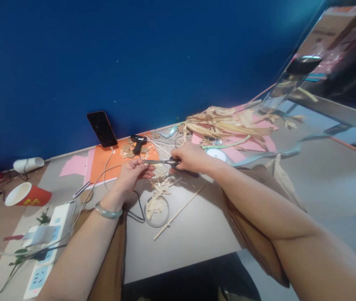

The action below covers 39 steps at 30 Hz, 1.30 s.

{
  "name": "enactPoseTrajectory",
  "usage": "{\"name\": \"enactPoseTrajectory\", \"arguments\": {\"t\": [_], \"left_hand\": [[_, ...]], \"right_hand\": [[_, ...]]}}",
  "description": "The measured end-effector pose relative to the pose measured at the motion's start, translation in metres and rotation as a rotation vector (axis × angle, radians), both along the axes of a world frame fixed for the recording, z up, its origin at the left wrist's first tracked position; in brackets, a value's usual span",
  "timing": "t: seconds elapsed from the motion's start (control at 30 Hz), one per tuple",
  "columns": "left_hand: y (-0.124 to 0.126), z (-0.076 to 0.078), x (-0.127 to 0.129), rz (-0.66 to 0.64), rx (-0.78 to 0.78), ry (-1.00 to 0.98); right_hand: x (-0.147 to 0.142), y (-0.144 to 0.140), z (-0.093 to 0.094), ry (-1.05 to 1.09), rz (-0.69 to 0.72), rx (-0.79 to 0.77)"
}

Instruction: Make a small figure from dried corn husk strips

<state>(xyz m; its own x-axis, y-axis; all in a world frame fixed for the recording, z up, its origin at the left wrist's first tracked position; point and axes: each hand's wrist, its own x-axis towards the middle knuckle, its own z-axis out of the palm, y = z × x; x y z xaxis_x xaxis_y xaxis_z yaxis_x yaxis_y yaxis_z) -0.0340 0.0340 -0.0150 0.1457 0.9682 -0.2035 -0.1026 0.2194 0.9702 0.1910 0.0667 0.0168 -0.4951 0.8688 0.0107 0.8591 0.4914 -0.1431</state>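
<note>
Now right hand is gripping scissors, fingers closed through handles. Left hand is pinching a husk strip at the blades.

We stretch both bare forearms forward; our left hand pinches with curled fingers, our right hand is closed in a grip, knuckles up.

You've got a deep blue wall, orange sheet beside pink paper, black phone. Red cup with white inside; your bracelet is pale green, husks tan.
</note>
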Motion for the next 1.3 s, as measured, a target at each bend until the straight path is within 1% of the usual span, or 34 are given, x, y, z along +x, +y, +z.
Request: {"name": "enactPoseTrajectory", "arguments": {"t": [0.23,0.47,0.7,0.83,1.03,1.2,1.3], "left_hand": [[-0.001,0.002,0.001,-0.012,-0.025,0.004],[-0.001,-0.002,0.004,-0.065,-0.051,0.068],[-0.002,-0.001,0.005,-0.058,-0.061,0.063],[-0.001,-0.002,0.005,-0.068,-0.075,0.068],[-0.001,-0.006,0.009,-0.07,-0.078,0.078],[-0.001,-0.004,0.01,-0.063,-0.078,0.084],[-0.001,-0.003,0.011,-0.06,-0.087,0.088]], "right_hand": [[0.0,0.0,0.004,-0.051,0.016,0.016],[-0.003,-0.002,0.001,-0.048,0.043,0.031],[0.0,0.0,0.002,-0.085,0.053,0.027],[-0.004,-0.003,0.0,-0.059,0.044,0.031],[-0.006,-0.004,-0.003,-0.002,0.028,-0.029],[-0.005,-0.004,0.0,0.019,0.025,-0.091],[-0.005,-0.004,-0.001,0.023,0.025,-0.099]]}}
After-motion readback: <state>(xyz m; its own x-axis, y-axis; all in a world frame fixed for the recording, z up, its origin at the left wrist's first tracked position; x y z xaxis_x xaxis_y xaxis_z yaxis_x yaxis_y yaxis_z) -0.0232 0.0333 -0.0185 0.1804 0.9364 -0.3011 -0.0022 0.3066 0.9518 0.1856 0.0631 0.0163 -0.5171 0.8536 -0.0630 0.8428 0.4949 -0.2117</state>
